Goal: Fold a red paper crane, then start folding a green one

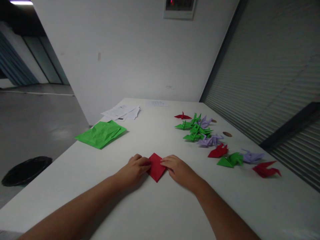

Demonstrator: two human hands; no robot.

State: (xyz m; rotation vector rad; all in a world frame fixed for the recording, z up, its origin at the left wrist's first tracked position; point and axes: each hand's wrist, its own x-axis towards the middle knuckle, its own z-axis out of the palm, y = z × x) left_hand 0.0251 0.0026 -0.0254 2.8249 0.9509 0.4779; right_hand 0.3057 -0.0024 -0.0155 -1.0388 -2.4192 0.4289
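A red folded paper, shaped like a small diamond, lies on the white table in front of me. My left hand grips its left corner, with curled fingers and the thumb near the edge. On the opposite side, my right hand has its fingers together on the right corner and its thumb just below. Both side corners of the paper are partly covered by my fingers.
To the right stand several folded paper cranes, among them a green crane, a red crane and a purple crane. Green paper sheets lie at left, with white printed papers behind. A black-lined bin is on the floor.
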